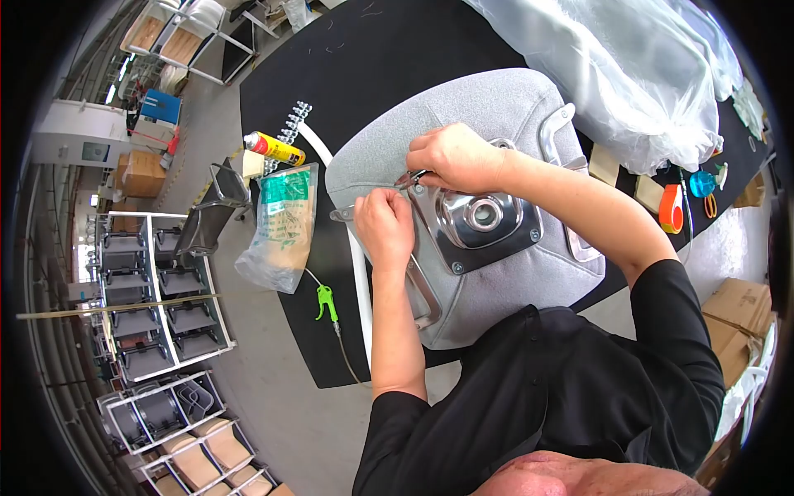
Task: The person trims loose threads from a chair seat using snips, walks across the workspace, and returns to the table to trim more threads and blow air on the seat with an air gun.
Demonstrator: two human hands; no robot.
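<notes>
A grey fabric chair seat point(504, 93) lies with its underside up. Bolted to its middle is a shiny metal base plate point(470, 261) with a round hub. My right hand point(459, 157) is closed at the plate's upper left corner, its fingertips pinching a small metallic piece that I cannot make out. Beside it, my left hand point(385, 227) is closed too, fingers curled near the same corner; whatever they hold is hidden. Metal armrest brackets point(559, 128) are fixed along the seat's edges, and one bracket point(423, 298) lies by my left wrist.
The seat rests on a black table point(322, 364). To the left are a yellow tube point(277, 149), a printed plastic bag point(285, 219) and a green air gun point(326, 304). Clear plastic wrapping point(612, 74) covers the back right, near an orange tape roll point(671, 208). Racks point(157, 289) stand beyond.
</notes>
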